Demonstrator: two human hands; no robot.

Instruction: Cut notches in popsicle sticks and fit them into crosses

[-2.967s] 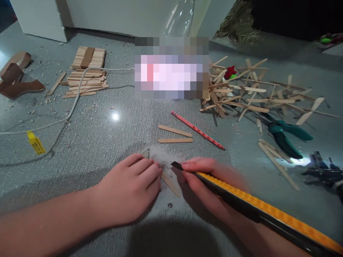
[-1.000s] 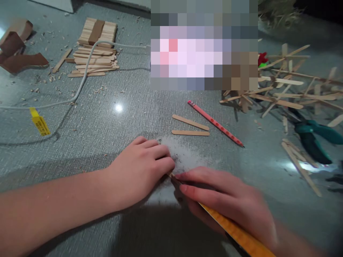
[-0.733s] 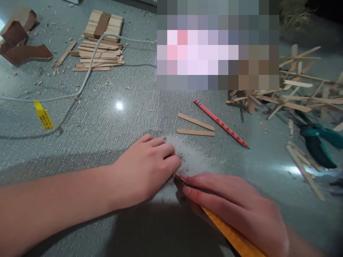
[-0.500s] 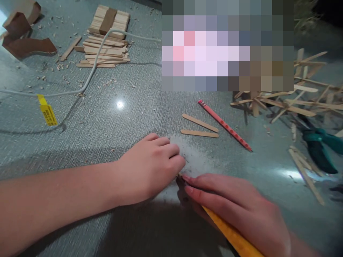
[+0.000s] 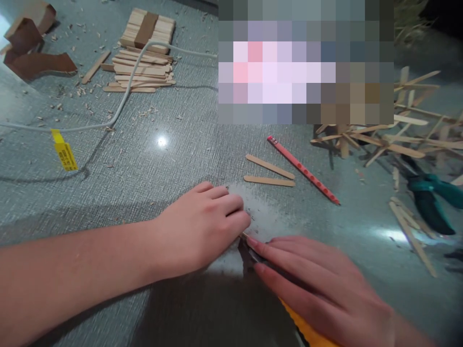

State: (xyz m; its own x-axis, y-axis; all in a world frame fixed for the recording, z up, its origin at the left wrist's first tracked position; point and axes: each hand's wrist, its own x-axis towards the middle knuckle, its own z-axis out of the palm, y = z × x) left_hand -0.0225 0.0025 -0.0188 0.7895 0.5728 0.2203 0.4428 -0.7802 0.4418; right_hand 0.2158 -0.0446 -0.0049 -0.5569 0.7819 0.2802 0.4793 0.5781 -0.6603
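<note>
Right hand (image 5: 321,284) has moved in beside left hand (image 5: 206,226) since 3 s ago, closed on yellow-handled cutter (image 5: 311,333); two loose sticks (image 5: 269,181) lie beyond; left, curled, pins mostly hidden stick (image 5: 243,235), cut's completion not discernible.

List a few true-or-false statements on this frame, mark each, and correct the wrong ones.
1. The right hand holds a yellow-handled cutter. True.
2. Two separate wooden sticks lie between the left hand and the red pencil. True.
3. The left hand grips the pencil. False: the pencil lies on the grey surface, apart from both hands.
4. The pliers have red handles. False: they are teal.
5. The white cable passes over the pile of loose sticks. True.
6. The two hands are at opposite edges of the picture. False: their fingers nearly meet.
</note>
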